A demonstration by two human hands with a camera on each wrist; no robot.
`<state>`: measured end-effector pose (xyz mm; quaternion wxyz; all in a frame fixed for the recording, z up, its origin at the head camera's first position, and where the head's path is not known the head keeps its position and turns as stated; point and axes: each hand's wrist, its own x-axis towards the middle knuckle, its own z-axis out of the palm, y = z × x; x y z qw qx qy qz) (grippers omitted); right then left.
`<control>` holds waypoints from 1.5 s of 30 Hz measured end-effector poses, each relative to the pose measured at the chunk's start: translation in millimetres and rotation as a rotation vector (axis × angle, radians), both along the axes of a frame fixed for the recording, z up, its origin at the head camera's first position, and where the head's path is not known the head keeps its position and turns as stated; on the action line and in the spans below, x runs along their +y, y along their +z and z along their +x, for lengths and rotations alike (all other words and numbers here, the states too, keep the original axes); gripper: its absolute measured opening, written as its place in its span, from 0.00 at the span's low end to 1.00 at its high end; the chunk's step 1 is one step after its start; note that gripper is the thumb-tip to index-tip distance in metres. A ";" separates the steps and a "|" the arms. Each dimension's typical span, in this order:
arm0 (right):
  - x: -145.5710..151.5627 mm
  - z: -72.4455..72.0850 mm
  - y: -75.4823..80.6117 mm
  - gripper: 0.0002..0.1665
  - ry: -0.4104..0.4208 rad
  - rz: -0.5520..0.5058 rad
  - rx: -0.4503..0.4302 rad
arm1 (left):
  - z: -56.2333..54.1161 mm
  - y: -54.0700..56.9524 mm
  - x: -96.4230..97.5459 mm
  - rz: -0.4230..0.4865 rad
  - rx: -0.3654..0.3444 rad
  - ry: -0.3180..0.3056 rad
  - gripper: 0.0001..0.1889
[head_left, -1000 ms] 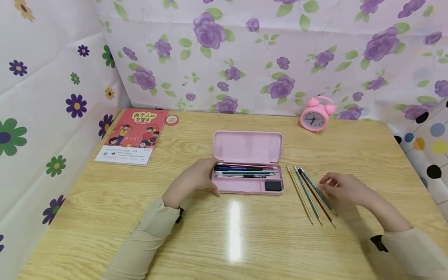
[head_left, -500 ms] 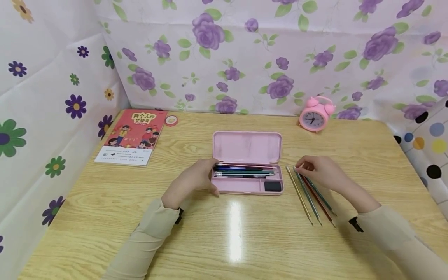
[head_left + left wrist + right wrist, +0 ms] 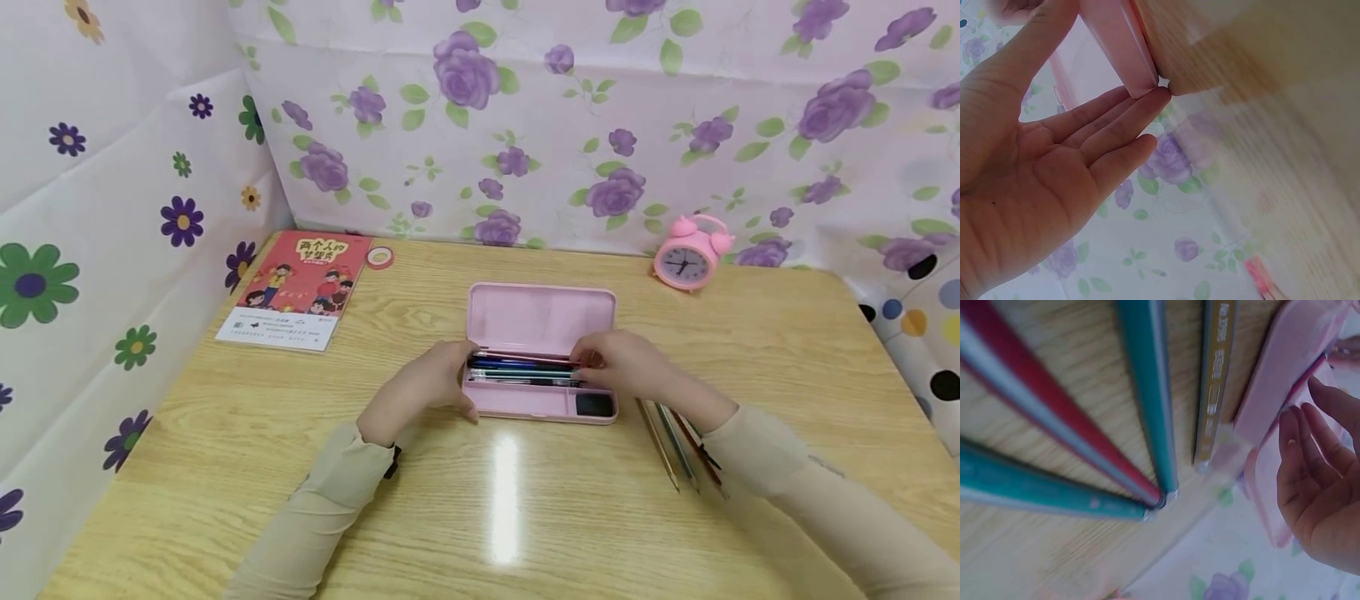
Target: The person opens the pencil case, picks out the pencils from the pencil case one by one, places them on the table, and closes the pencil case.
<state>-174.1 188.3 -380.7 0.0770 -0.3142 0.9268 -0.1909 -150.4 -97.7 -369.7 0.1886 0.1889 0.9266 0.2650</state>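
Pencil case point(image 3: 517, 401): near the middle of the table point(image 3: 202, 467), lid up.
Left hand point(image 3: 431, 379): at its nine o'clock, thumb and fingers spread across that end, holding it.
Right hand point(image 3: 626, 367): over its two o'clock corner, fingers bent; cannot tell whether they pinch anything.
Already in: pencils and pens point(image 3: 525, 372), rear compartment.
Seemingly left: four loose pencils point(image 3: 1149, 394) at the case's four o'clock.

The table point(image 3: 600, 517) holds one book point(image 3: 288, 292) at its far left corner, one disc point(image 3: 380, 257) and one clock point(image 3: 685, 262) along its far edge, one case point(image 3: 517, 400), and four pencils point(image 3: 1149, 394) toward its right edge. In the case: one block point(image 3: 594, 405), at least four pens point(image 3: 513, 364) and pencils.
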 end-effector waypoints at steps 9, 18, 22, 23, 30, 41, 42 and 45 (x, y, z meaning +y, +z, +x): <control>-16.0 6.0 -2.8 0.09 0.053 0.128 0.117 | -0.5 -0.7 1.6 0.010 0.000 0.004 0.45; -19.5 5.3 -0.5 0.12 0.021 0.167 0.100 | 0.4 -1.5 0.8 0.029 -0.007 0.006 0.44; -18.6 3.6 -2.4 0.18 -0.014 0.132 0.056 | 0.4 -2.4 0.8 0.026 -0.019 0.014 0.45; -18.5 2.9 -3.0 0.19 -0.017 0.120 0.051 | 0.3 -2.4 0.8 0.026 -0.021 0.015 0.46; -19.4 -0.3 -4.5 0.12 0.039 0.103 0.141 | -0.8 -3.0 -0.1 -0.004 0.008 0.006 0.48; -21.8 -0.7 -7.8 0.11 0.107 0.158 0.313 | -0.7 -2.6 0.3 0.010 0.005 0.006 0.46; -21.8 -1.1 -7.3 0.11 0.107 0.154 0.307 | -0.8 -2.4 0.3 0.013 0.003 0.004 0.46; -22.1 -2.6 -5.6 0.08 0.097 0.154 0.268 | -0.5 -1.3 0.2 0.011 -0.002 0.009 0.46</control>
